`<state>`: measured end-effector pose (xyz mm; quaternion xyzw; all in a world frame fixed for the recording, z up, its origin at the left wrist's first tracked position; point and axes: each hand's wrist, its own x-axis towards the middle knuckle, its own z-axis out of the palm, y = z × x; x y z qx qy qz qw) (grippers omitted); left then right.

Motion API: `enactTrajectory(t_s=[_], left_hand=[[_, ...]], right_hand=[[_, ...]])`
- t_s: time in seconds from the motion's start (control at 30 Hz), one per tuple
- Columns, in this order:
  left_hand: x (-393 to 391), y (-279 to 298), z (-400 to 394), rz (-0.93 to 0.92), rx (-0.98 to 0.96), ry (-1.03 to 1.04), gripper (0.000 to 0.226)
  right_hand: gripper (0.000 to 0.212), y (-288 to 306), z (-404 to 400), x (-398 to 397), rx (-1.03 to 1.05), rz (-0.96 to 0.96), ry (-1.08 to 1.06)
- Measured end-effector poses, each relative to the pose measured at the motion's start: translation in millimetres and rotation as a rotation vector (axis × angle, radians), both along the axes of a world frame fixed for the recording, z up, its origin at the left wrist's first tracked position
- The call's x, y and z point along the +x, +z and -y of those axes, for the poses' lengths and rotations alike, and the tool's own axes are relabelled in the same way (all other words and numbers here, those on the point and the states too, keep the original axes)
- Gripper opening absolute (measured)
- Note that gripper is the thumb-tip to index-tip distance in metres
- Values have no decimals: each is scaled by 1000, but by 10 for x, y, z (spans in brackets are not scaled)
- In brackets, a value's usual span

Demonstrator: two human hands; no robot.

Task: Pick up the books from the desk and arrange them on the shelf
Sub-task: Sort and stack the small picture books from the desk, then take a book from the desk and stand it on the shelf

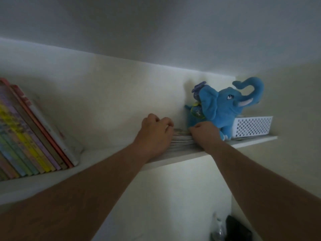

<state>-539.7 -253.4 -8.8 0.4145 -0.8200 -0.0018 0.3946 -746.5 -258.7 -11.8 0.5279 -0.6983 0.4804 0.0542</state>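
Note:
A flat stack of thin books (181, 140) lies on the white wall shelf (111, 154), just left of a blue plush elephant. My left hand (156, 132) sits at the stack's left end with its fingers curled over the top. My right hand (204, 133) is at the stack's right end, fingers curled down onto it, its back against the elephant. A row of colourful books (29, 136) stands leaning at the shelf's left end. Most of the stack is hidden behind my hands.
The blue plush elephant (227, 106) stands on the shelf to the right of my hands. A white perforated basket (253, 126) sits behind it in the corner. Bare shelf lies between the leaning books and my left hand. Dark objects (238, 229) sit low at the bottom right.

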Motion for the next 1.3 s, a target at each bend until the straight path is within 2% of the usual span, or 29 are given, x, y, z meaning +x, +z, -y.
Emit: enactTrajectory(t_s=[0.07,0.13,0.2,0.27,0.3,0.37,0.43,0.5,0.53,0.6,0.67,0.73,0.77,0.83,0.87,0.9,0.97,1.07,1.2,1.3], left_hand=[[-55,-7,-50,135,-1,-60,42],[-71,-13,-24,274,-22,-39,40],[-19,19,-53,321,-41,-25,40],[5,25,-190,331,-121,-4,53],[-8,-15,-285,319,-182,14,59],[-46,-249,-545,175,-292,-54,56],[-123,-651,-834,34,-354,-243,48],[-264,-1277,-1011,2,-407,-556,28],[-374,-1681,-966,4,-353,-651,19],[-601,-2597,-733,-38,-55,-656,20],[-764,-3574,-467,-22,319,-493,25],[-859,-4458,-365,128,605,-334,28],[-905,-4801,-340,186,703,-309,30],[-1020,-5277,-265,288,840,-277,38],[-1072,-5437,-198,351,906,-232,44],[-1106,-5588,-105,413,978,-171,49],[-1154,-5845,152,489,1070,-52,57],[-1225,-6104,634,541,1049,89,72],[-1423,-6262,1084,672,1130,63,103],[-1503,-6340,1154,771,1087,175,105]], right_hand=[[38,-2,8,30,-42,47,-15],[46,5,-28,66,-41,20,-16],[49,4,-143,114,-20,-9,2],[44,-64,-289,135,-53,-44,44],[36,-157,-387,125,-116,-50,75],[18,-513,-653,61,-297,-19,159],[26,-1096,-944,-65,-464,53,204],[28,-1829,-1162,-221,-422,103,171],[29,-2250,-1197,-334,-310,131,150],[32,-3118,-1179,-554,23,236,63],[34,-3967,-1177,-765,366,402,-54],[37,-4737,-1252,-846,618,598,-143],[34,-5071,-1297,-848,705,696,-155],[13,-5573,-1364,-780,817,979,-161],[7,-5701,-1370,-727,843,1151,-179],[10,-5791,-1344,-675,830,1325,-232],[12,-5926,-1268,-642,753,1540,-351],[13,-6020,-1076,-728,688,1658,-421],[15,-6048,-882,-791,694,1696,-351],[16,-6048,-745,-762,625,1794,-410]])
